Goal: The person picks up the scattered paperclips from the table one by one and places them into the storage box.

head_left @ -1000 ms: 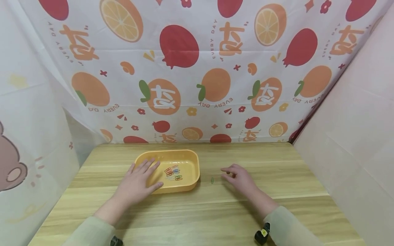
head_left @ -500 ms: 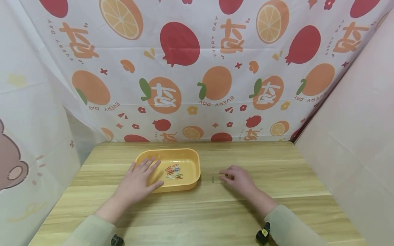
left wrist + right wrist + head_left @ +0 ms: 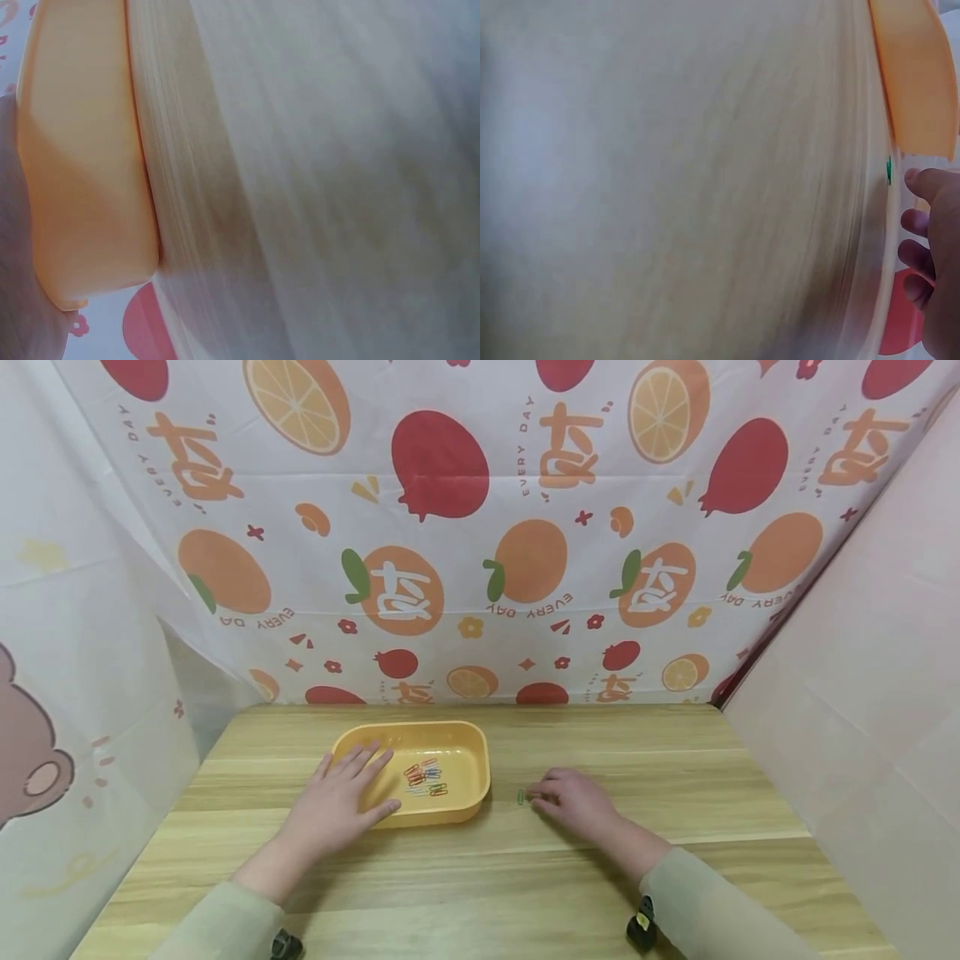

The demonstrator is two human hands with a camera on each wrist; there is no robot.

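A yellow plastic tray (image 3: 442,817) stands on the wooden table, with several coloured paper clips (image 3: 416,775) lying on its floor. My left hand (image 3: 330,806) rests on the tray's left end, fingers spread over the rim and thumb at the front edge. A single green paper clip (image 3: 521,797) lies on the table to the right of the tray. Right beside it is my right hand (image 3: 577,802), fingers loosely bent, holding nothing that shows. In the right wrist view the green paper clip (image 3: 889,170) sits slightly apart from the fingertips.
Wood-grain table (image 3: 465,893) surrounds the tray on all sides. A fruit-printed cloth (image 3: 465,568) hangs behind the table's far edge. Pale sheets (image 3: 862,693) close off both sides.
My right hand has moved left toward the green paper clip, its fingertips now right beside it. The left hand stays on the tray. The head view has shifted slightly.
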